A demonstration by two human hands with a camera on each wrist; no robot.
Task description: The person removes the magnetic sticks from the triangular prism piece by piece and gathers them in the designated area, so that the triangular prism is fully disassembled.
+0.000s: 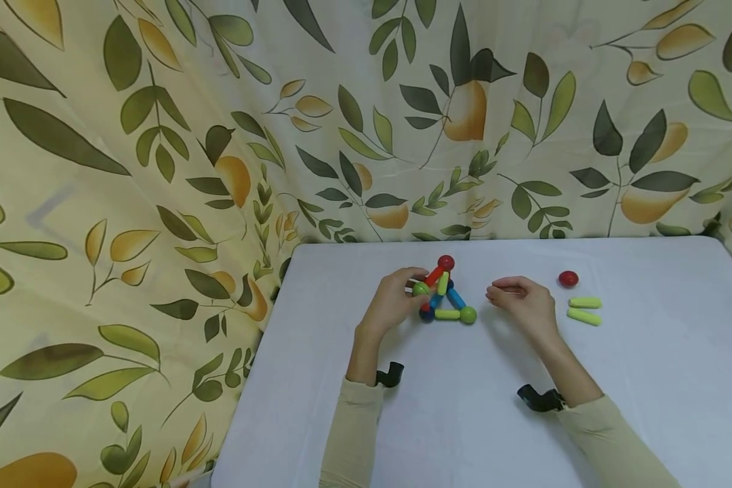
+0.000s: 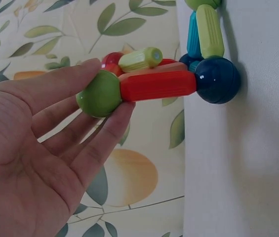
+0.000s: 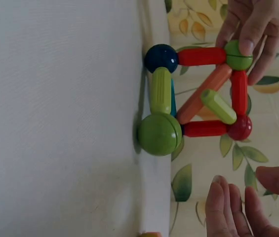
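Observation:
A frame of magnetic balls and rods stands on the white table. My left hand (image 1: 390,301) pinches its raised green ball (image 2: 99,94) between thumb and fingers. From that ball a red rod (image 2: 159,86) runs down to a dark blue ball (image 2: 218,80) on the tabletop. An orange rod (image 3: 204,94) slants across the frame. At the upper red ball (image 3: 239,128), a light green rod (image 3: 218,106) sticks out with one end free. To the right of the frame, apart from it, my right hand (image 1: 527,308) hovers with nothing between its fingers.
On the table beyond my right hand lie a loose red ball (image 1: 568,279) and two light green rods (image 1: 584,302). A leaf-and-fruit patterned cloth (image 1: 366,122) hangs behind the table's back edge and along the left. Black cameras (image 1: 539,398) sit at both wrists.

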